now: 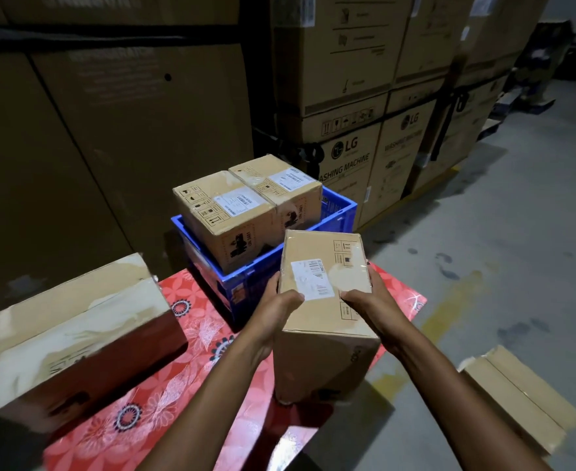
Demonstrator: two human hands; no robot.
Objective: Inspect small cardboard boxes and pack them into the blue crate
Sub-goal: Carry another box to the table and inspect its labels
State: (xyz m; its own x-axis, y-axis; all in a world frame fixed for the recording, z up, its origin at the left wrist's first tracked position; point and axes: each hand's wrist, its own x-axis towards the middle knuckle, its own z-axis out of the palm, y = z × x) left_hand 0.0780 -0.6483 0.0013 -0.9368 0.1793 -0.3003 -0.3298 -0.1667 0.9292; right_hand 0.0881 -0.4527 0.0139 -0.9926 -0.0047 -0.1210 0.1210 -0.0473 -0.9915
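L hand [274,300] & R hand [370,294] are both holding one small box [324,321]. Fingers are curling round its sides & thumbs are pressing on the top w/ the white label. The box is standing tall over the right edge of the red flower cloth [184,385], just in front of the blue crate [256,270]. Can't tell if its bottom is touching the cloth.

A near box [225,219] & a far box [280,185] are sitting side by side in the crate, sticking up over the rim.

A bigger box [75,334] is lying on the cloth at left. A floor box [514,392] is lying at right. Big LG boxes [348,164] are standing behind.
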